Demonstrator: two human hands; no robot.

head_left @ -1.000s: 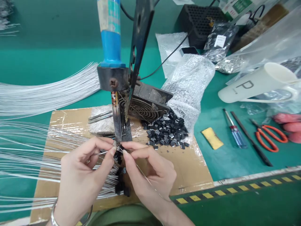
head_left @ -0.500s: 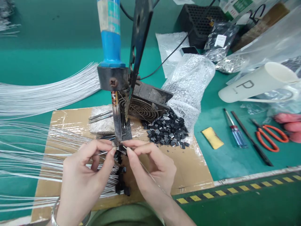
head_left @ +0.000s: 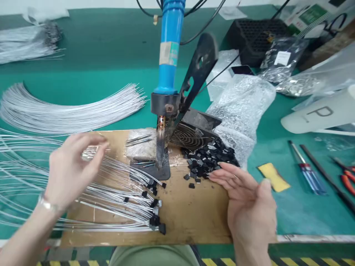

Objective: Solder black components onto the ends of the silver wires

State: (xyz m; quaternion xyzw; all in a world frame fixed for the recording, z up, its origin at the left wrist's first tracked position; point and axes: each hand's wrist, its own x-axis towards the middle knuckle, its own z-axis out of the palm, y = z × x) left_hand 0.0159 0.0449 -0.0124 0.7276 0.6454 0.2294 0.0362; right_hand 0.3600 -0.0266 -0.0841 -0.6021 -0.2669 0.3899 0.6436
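Finds right hand (head_left: 249, 207) wide at loose black connectors (head_left: 208, 157), left hand (head_left: 79, 166) over white wires (head_left: 119, 221).
Notes right fingers spread, palm partly up, fingertips at pile's near edge; cannot confirm contact or grip. Records left thumb and index finger with tips close together; cannot tell whether holding anything, owing to blur. Locates pile on cardboard (head_left: 194, 207) beside fan (head_left: 201, 122), and wires reaching across cardboard with black end pieces (head_left: 154, 221) clustered near centre. Registers 1 soldering iron (head_left: 169, 40), tip down, in clamp (head_left: 165, 103), and 1 yellow sponge (head_left: 273, 177) right of right hand's fingers.
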